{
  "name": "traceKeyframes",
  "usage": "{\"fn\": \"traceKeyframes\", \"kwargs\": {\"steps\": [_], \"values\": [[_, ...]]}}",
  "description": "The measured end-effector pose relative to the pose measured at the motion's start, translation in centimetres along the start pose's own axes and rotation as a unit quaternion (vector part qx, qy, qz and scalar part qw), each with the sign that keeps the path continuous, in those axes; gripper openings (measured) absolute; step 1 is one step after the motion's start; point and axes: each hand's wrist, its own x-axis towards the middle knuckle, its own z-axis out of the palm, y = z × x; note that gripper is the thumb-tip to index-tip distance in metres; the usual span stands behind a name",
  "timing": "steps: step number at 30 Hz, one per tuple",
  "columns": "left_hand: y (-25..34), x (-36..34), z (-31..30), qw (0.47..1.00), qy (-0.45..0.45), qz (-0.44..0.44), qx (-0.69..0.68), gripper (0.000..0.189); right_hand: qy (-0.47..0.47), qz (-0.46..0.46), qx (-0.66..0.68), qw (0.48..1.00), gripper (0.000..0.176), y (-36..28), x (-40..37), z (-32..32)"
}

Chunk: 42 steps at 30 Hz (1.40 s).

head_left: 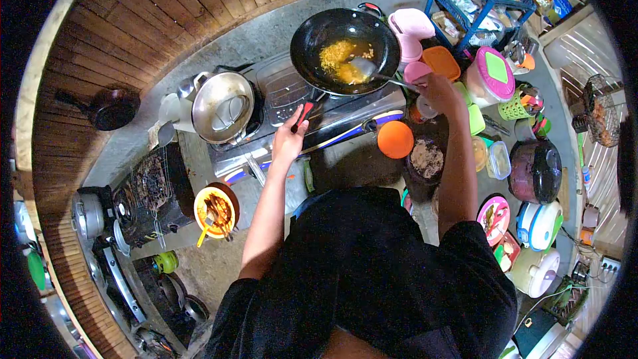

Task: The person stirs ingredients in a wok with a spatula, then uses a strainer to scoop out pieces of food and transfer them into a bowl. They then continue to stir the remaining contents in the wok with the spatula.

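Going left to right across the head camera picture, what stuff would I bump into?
Small black pan, silver pan, black wok, right hand, pink-lidded container, wire basket.

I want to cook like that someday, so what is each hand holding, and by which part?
The left hand holds the wok by its red-and-black handle. The right hand holds the spatula by its handle.

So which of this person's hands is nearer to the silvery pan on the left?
Left. The left hand, gripping the wok handle, is a little right of the silvery pan; the right hand, holding the spatula, is much farther off to the right.
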Motion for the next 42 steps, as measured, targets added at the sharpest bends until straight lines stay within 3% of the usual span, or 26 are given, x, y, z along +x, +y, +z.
{"fn": "traceKeyframes", "kwargs": {"steps": [1,2,4,8,12,14,15,17,24,27,29,30,32,33,35,39,42], "values": [[0.1,0.0,0.0,1.0,0.003,0.005,0.0,0.047,-0.065,-0.061,-0.048,0.995,0.023,0.2,0.5,0.4],[0.1,0.0,-0.1,1.0,0.006,0.011,0.001,0.047,-0.063,-0.062,-0.049,0.995,0.023,0.5,1.0,1.4],[-0.1,0.0,0.0,1.0,0.008,0.008,0.004,0.047,-0.042,-0.058,0.166,0.983,0.024,0.9,1.7,3.3],[-0.3,0.2,0.1,1.0,0.007,0.002,0.009,0.047,-0.046,0.01,0.239,0.97,0.025,-0.6,2.5,4.3],[-0.2,0.1,0.0,1.0,0.002,-0.008,0.011,0.046,0.05,0.005,0.239,0.97,0.025,-1.9,2.1,3.7],[-0.2,0.1,0.0,1.0,-0.002,-0.018,0.009,0.046,0.141,0.017,0.158,0.977,0.024,-2.1,2.4,3.3],[-0.2,0.1,0.0,1.0,-0.002,-0.014,0.004,0.046,0.141,0.018,0.158,0.977,0.024,-1.8,2.8,3.5],[-0.2,0.1,0.0,1.0,-0.001,-0.01,0.0,0.046,0.162,0.074,0.027,0.984,0.023,-1.1,4.0,4.2],[-0.7,0.3,0.2,1.0,0.006,0.006,0.003,0.047,0.147,0.096,-0.028,0.984,0.025,-0.1,5.6,5.3],[-0.4,0.2,0.1,1.0,0.006,0.003,0.001,0.047,0.121,0.063,0.053,0.989,0.023,1.0,6.6,7.0],[-0.5,0.2,0.2,1.0,0.006,0.005,-0.007,0.047,0.183,-0.16,0.047,0.969,0.025,2.1,7.4,8.5],[-0.5,0.2,0.2,1.0,0.014,0.015,-0.009,0.047,0.182,-0.16,0.047,0.969,0.025,2.1,7.4,9.1],[-0.4,0.1,0.2,0.999,0.021,0.025,-0.011,0.047,0.137,-0.129,0.236,0.953,0.022,2.2,7.5,10.0],[-0.1,0.1,0.0,1.0,0.011,0.008,-0.009,0.047,0.136,-0.13,0.236,0.953,0.022,1.9,7.4,9.5],[0.1,0.0,-0.1,1.0,0.0,-0.011,-0.006,0.047,-0.005,-0.038,0.314,0.949,0.024,1.3,7.1,8.3],[0.4,0.0,-0.3,1.0,0.002,-0.01,0.003,0.046,-0.007,-0.023,0.302,0.953,0.024,0.0,5.8,5.8],[0.5,-0.1,-0.3,1.0,0.002,-0.011,0.011,0.046,0.074,-0.036,0.202,0.976,0.024,-0.2,5.2,4.7]]}}
